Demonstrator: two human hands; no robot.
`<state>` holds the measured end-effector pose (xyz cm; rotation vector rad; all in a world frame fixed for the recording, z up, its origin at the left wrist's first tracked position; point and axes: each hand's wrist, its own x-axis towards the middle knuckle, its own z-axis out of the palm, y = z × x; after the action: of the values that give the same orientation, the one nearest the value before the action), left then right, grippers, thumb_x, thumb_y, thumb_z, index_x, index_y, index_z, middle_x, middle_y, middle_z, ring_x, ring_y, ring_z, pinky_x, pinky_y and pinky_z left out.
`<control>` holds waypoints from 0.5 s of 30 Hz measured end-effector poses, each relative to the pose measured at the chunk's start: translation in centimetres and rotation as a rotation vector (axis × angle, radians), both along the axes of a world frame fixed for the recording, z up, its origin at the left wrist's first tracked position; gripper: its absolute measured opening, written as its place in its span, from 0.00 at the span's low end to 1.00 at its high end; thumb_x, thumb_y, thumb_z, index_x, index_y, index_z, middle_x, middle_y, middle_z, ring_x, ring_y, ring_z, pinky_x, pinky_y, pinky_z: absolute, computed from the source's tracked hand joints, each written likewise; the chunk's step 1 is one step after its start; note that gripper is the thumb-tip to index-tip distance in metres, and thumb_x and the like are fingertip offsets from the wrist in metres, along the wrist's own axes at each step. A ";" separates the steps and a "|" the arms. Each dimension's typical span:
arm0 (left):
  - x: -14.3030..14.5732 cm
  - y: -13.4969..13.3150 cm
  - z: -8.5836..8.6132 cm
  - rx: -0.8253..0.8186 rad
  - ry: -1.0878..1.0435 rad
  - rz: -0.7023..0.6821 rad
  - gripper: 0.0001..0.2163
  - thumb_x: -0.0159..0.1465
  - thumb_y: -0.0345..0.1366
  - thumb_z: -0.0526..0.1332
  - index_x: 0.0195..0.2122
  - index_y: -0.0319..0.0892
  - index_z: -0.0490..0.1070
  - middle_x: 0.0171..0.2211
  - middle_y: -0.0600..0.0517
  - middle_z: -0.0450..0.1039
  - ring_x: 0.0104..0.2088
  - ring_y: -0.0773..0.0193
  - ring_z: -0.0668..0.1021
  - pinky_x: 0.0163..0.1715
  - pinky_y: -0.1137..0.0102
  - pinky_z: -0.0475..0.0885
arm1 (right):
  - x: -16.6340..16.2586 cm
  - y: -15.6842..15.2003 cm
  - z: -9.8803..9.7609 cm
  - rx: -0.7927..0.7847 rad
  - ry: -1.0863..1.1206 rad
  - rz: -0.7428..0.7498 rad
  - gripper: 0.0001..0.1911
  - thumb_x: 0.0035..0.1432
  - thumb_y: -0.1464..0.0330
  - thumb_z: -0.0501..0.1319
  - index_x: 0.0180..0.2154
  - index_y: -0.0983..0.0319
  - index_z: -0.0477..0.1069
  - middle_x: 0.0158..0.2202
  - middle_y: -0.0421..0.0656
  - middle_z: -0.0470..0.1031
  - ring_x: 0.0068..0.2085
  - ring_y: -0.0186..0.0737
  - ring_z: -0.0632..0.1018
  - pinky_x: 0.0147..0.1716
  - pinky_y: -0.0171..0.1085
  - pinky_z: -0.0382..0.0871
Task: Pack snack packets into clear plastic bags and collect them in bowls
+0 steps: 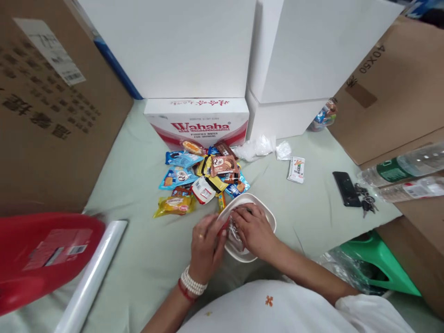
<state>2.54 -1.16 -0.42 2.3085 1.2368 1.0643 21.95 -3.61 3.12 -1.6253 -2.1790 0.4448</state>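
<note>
White top [277, 310]: nearest the camera, just below the white bowl [247, 197]; small orange motif on it.
Red plastic seat [41, 254]: far left of the bowl, label facing up.
Cardboard box [52, 115]: far left of the bowl and further back, printed side showing.
Clear film roll [93, 273]: left of the bowl, lying slantwise on the pale green cloth [145, 259].
Snack pile [201, 180]: just beyond the bowl to its left, loose packets overlapping; nearest ones almost touch the rim.
Wahaha carton [197, 120]: behind the bowl, past the snacks.
Left hand [206, 243]: at the bowl's left rim, fingers curled and closed over the edge, bowl tipped up on that side; bead bracelet at the wrist.
Clear wrapped packet [235, 240]: inside the bowl, between the two hands, mostly covered by them; contents too hidden to tell.
Right hand [255, 229]: inside the bowl, palm down on the packet, fingers pressed together; cannot tell if it grips.
Step in hand: judged, packet being worked or settled in the bowl while the left hand steadies it.
Next move calls for: judged, a firm hold on the tilted rim.
Sachet [296, 169]: right of the bowl, further back.
Phone [346, 188], keys [367, 203]: well right of the bowl.
Bottles [405, 169]: far right, lying down.
Green stool [381, 263]: right of the bowl, nearer the camera.
</note>
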 end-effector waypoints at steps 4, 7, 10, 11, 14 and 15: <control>0.2 -0.1 0.5 0.106 0.143 -0.310 0.16 0.69 0.27 0.56 0.55 0.46 0.73 0.54 0.46 0.80 0.57 0.57 0.78 0.61 0.55 0.65 | 6.1 1.2 -0.5 0.109 0.191 -0.366 0.21 0.74 0.62 0.48 0.62 0.58 0.68 0.60 0.51 0.73 0.61 0.50 0.70 0.61 0.53 0.65; 0.3 0.0 0.4 0.119 0.188 -0.300 0.16 0.69 0.26 0.55 0.54 0.46 0.74 0.52 0.47 0.81 0.53 0.56 0.81 0.59 0.53 0.65 | 14.5 3.5 -1.1 0.047 0.138 -1.034 0.30 0.70 0.56 0.50 0.65 0.66 0.63 0.59 0.61 0.70 0.62 0.59 0.68 0.61 0.58 0.61; 0.4 -0.2 0.7 0.166 0.208 -0.271 0.16 0.68 0.25 0.56 0.52 0.46 0.74 0.51 0.48 0.82 0.53 0.54 0.80 0.60 0.50 0.63 | 21.1 6.8 -2.0 -0.152 0.157 -1.325 0.33 0.67 0.53 0.49 0.61 0.72 0.65 0.57 0.69 0.69 0.61 0.66 0.68 0.59 0.61 0.61; 0.4 -0.3 0.9 0.180 0.204 -0.247 0.15 0.67 0.25 0.56 0.52 0.46 0.74 0.51 0.48 0.82 0.54 0.53 0.79 0.61 0.50 0.62 | 22.4 8.0 -2.3 -0.191 0.167 -1.347 0.33 0.66 0.52 0.51 0.58 0.72 0.68 0.55 0.70 0.70 0.60 0.68 0.69 0.58 0.61 0.62; 0.9 -0.6 1.7 0.206 0.174 -0.232 0.17 0.67 0.26 0.58 0.55 0.45 0.73 0.53 0.45 0.81 0.58 0.51 0.77 0.64 0.50 0.60 | 23.6 10.8 -3.3 -0.242 0.187 -1.351 0.26 0.59 0.53 0.59 0.49 0.66 0.74 0.53 0.67 0.72 0.59 0.68 0.70 0.56 0.59 0.65; 1.2 -0.6 1.9 0.212 0.171 -0.271 0.17 0.67 0.27 0.58 0.56 0.45 0.73 0.54 0.45 0.80 0.59 0.51 0.76 0.65 0.51 0.60 | 23.4 11.4 -3.6 -0.244 0.192 -1.347 0.24 0.57 0.54 0.61 0.47 0.64 0.74 0.54 0.65 0.72 0.59 0.67 0.70 0.55 0.57 0.65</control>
<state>3.72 -1.74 1.46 2.6823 0.8651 0.9577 45.40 7.74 -0.47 -2.5477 -0.5540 0.3841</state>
